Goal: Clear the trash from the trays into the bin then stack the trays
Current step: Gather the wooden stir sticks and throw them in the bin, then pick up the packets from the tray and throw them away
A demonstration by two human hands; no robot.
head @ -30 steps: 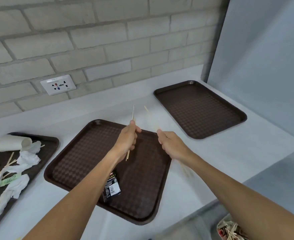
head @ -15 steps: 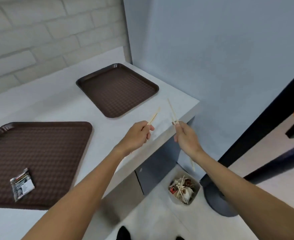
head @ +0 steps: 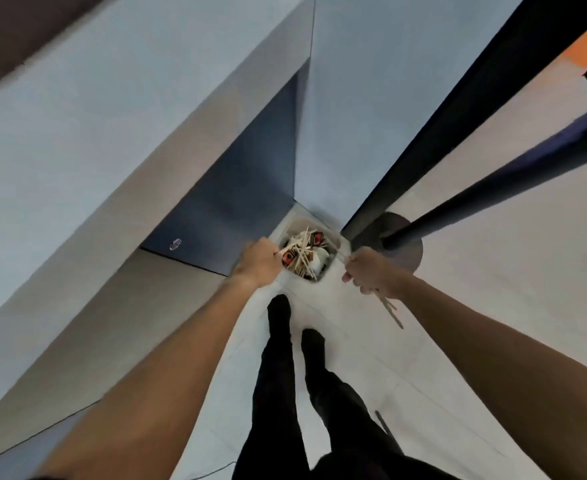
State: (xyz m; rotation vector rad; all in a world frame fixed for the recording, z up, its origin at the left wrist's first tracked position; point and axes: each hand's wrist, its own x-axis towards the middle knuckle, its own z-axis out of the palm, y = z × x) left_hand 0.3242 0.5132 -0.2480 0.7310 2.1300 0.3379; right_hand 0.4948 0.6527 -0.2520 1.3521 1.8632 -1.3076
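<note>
Several wooden sticks (head: 390,311) jut from the gripping right hand (head: 368,270), the trash-filled bin (head: 319,276) sits on the floor between both hands, and the left hand (head: 259,259) curls at its rim, whether holding anything I cannot tell.

Worn on the head, a single wide-angle view. Faces almost straight down, along the person's own legs (head: 285,393) to the floor (head: 492,289). Sees the bin (head: 307,249) at centre, far below. Catches the counter (head: 112,133) at left and a blurred tray corner (head: 4,36) top left.
</note>
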